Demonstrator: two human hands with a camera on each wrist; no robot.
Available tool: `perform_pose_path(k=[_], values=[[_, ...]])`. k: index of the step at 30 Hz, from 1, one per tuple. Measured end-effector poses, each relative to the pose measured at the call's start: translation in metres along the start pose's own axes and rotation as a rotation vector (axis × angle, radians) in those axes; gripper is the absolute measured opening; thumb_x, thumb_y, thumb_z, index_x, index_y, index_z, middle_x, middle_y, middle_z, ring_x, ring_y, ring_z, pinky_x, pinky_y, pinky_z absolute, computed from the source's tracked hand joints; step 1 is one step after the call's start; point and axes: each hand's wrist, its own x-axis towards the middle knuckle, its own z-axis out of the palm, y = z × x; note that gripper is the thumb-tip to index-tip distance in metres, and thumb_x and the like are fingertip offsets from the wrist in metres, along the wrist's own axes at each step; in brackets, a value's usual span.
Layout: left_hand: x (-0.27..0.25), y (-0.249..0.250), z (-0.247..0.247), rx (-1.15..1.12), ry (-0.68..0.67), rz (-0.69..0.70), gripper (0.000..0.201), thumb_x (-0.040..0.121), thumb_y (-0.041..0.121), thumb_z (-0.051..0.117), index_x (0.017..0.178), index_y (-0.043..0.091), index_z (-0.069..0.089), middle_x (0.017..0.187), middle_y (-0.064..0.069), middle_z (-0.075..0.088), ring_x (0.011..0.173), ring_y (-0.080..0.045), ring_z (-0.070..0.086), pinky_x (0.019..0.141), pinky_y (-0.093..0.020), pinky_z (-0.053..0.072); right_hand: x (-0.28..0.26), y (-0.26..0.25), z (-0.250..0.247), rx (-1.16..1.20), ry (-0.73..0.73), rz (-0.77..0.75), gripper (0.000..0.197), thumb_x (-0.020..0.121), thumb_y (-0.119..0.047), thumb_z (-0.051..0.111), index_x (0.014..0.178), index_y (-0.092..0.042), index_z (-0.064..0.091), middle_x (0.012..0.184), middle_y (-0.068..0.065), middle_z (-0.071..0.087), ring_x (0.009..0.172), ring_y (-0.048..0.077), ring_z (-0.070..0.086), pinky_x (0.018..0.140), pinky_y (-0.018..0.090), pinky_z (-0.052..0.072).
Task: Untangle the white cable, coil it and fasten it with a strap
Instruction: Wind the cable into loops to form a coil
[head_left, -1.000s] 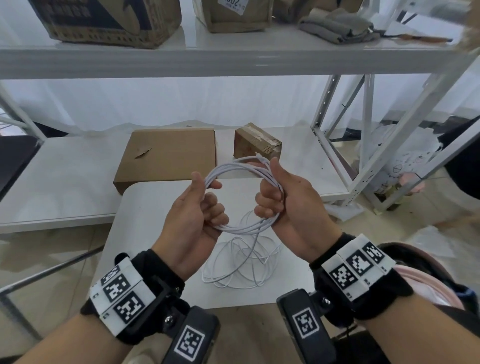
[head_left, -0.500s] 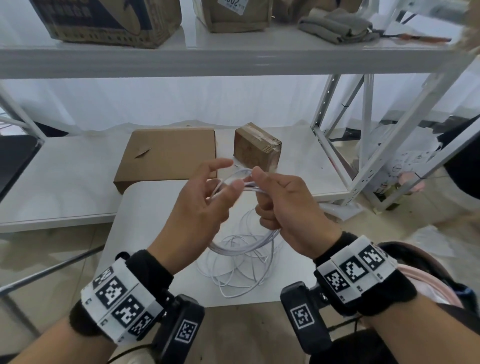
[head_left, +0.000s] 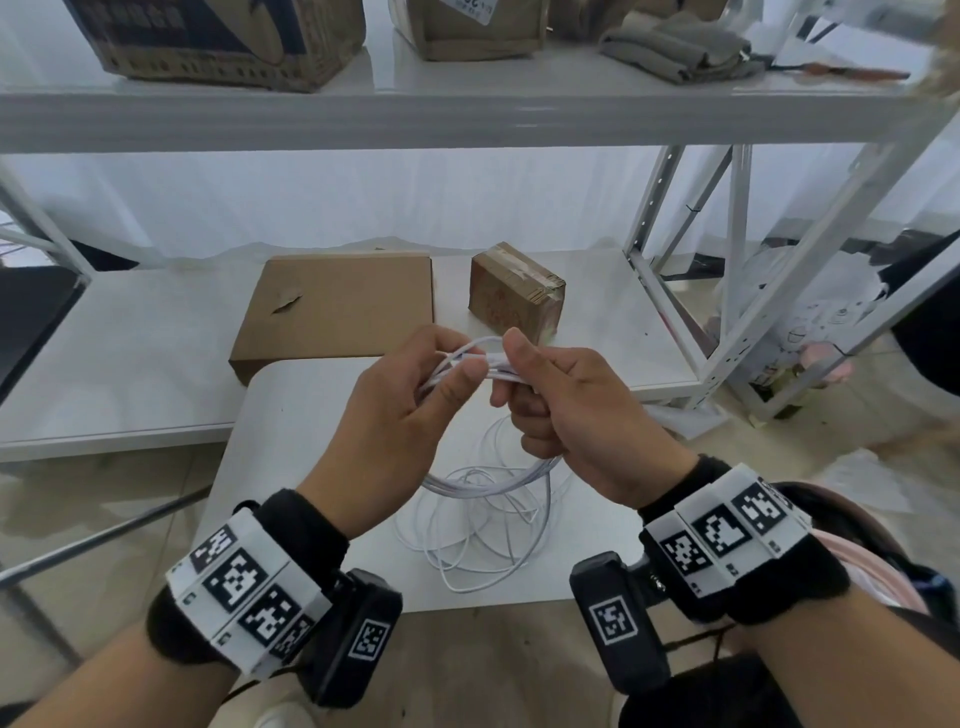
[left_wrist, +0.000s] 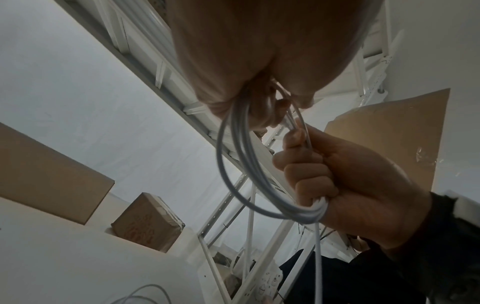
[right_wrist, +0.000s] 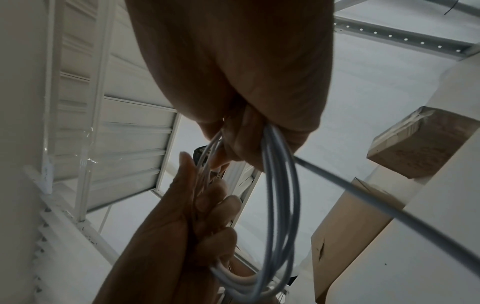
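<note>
Head view shows both hands raised above the desk (head_left: 291, 415), meeting at the top of a coil of white cable (head_left: 483, 480). The right hand (head_left: 582, 415) has its grip clamped on the coil: the fingers are curled round the bundle of loops and the thumb presses on top. The left hand (head_left: 400, 410) pinches the strands just beside it, thumb against forefinger, so the two hands are almost touching.

The coil hangs down from the two grips, with its plane roughly upright and its open ring between the palms. From the lower part of the coil one strand goes down to the loose cable (head_left: 483, 545), which lies in untidy loops on the desk directly under the hands. So the part not yet coiled is below the hands and nearer to the person than the boxes are. The next loop probably must be lifted from there, and the left hand looks more free to take it, because the right hand carries the bundle.

In the left wrist view the right hand (left_wrist: 345, 181) grips several loops (left_wrist: 241, 164), with one strand falling away. No strap is visible in any view. The cable ends cannot be made out, and whether knots remain in the loose heap is hard to tell.
</note>
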Motion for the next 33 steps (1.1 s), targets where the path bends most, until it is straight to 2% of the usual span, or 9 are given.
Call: perform_pose_path(k=[4, 8, 13, 17, 19, 24, 26, 29, 33], values=[[0.0, 0.003, -0.001, 0.011, -0.057, 0.045, 0.027, 0.098, 0.046, 0.052, 0.119, 0.031, 0.06, 0.072, 0.011, 0.058, 0.056, -0.01, 0.046, 0.052, -0.025, 0.041, 0.0, 0.0, -0.002, -0.054, -0.043, 0.012, 0.049, 0.103, -0.043, 0.045, 0.072, -0.007, 0.058, 0.057, 0.0, 0.02, 0.05, 0.014, 0.013, 0.046, 0.025, 0.014], [0.0, 0.006, -0.001, 0.104, -0.086, 0.082, 0.021, 0.092, 0.038, 0.064, 0.111, 0.031, 0.062, 0.081, 0.027, 0.065, 0.063, 0.001, 0.058, 0.059, -0.008, 0.04, -0.001, 0.0, -0.002, -0.037, -0.1, 0.025, 0.046, 0.103, -0.042, 0.044, 0.082, -0.003, 0.058, 0.058, -0.003, 0.02, 0.051, 0.014, 0.012, 0.046, 0.026, 0.012], [0.002, 0.002, 0.001, 0.009, 0.037, 0.076, 0.013, 0.096, 0.038, 0.062, 0.094, 0.025, 0.066, 0.07, 0.017, 0.059, 0.055, -0.006, 0.046, 0.055, -0.023, 0.038, -0.001, -0.003, 0.0, 0.093, -0.109, 0.045, 0.05, 0.101, -0.043, 0.045, 0.079, -0.002, 0.06, 0.061, 0.003, 0.025, 0.05, 0.014, 0.023, 0.047, 0.024, 0.026], [0.007, 0.0, 0.001, -0.179, 0.141, 0.023, 0.019, 0.092, 0.043, 0.063, 0.09, 0.024, 0.065, 0.07, 0.008, 0.054, 0.056, -0.014, 0.038, 0.054, -0.03, 0.032, 0.0, -0.003, -0.001, 0.148, -0.088, 0.012, 0.047, 0.1, -0.044, 0.043, 0.083, -0.004, 0.061, 0.064, 0.007, 0.052, 0.068, 0.024, 0.055, 0.077, 0.035, 0.056], [0.01, 0.0, -0.001, -0.217, 0.18, 0.011, 0.02, 0.094, 0.04, 0.063, 0.09, 0.02, 0.064, 0.07, 0.007, 0.053, 0.055, -0.011, 0.038, 0.052, -0.027, 0.032, 0.001, -0.003, -0.004, 0.169, -0.085, 0.014, 0.043, 0.097, -0.045, 0.047, 0.082, -0.006, 0.059, 0.064, 0.01, 0.057, 0.075, 0.028, 0.063, 0.091, 0.042, 0.056], [0.015, 0.005, -0.004, -0.458, 0.318, -0.093, 0.019, 0.098, 0.025, 0.059, 0.08, 0.022, 0.061, 0.067, -0.002, 0.044, 0.05, -0.009, 0.027, 0.043, -0.021, 0.025, -0.001, -0.003, -0.01, 0.407, -0.211, 0.023, 0.03, 0.097, -0.035, 0.05, 0.098, -0.005, 0.057, 0.067, 0.006, 0.06, 0.077, 0.028, 0.068, 0.096, 0.047, 0.053], [0.017, 0.006, -0.002, -0.521, 0.362, -0.141, 0.02, 0.1, 0.022, 0.057, 0.081, 0.018, 0.057, 0.068, -0.002, 0.042, 0.052, -0.008, 0.029, 0.043, -0.019, 0.026, 0.0, -0.002, -0.007, 0.544, -0.262, -0.001, 0.027, 0.099, -0.026, 0.046, 0.109, -0.003, 0.055, 0.068, 0.002, 0.053, 0.069, 0.02, 0.062, 0.09, 0.043, 0.054], [0.018, 0.006, 0.004, -0.609, 0.379, -0.204, 0.02, 0.101, 0.021, 0.055, 0.082, 0.016, 0.052, 0.069, -0.002, 0.043, 0.052, -0.008, 0.029, 0.043, -0.018, 0.027, 0.003, 0.0, -0.001, 0.637, -0.201, -0.025, 0.03, 0.099, -0.024, 0.049, 0.124, -0.008, 0.048, 0.065, -0.003, 0.036, 0.052, 0.007, 0.035, 0.058, 0.022, 0.04], [0.015, 0.009, 0.007, -0.625, 0.235, -0.23, 0.019, 0.102, 0.019, 0.053, 0.085, 0.013, 0.05, 0.071, -0.003, 0.05, 0.049, -0.011, 0.035, 0.042, -0.02, 0.032, 0.008, -0.001, -0.002, 0.484, 0.069, -0.082, 0.028, 0.103, -0.021, 0.048, 0.091, -0.004, 0.066, 0.059, -0.006, 0.024, 0.045, 0.004, 0.019, 0.042, 0.017, 0.019]])
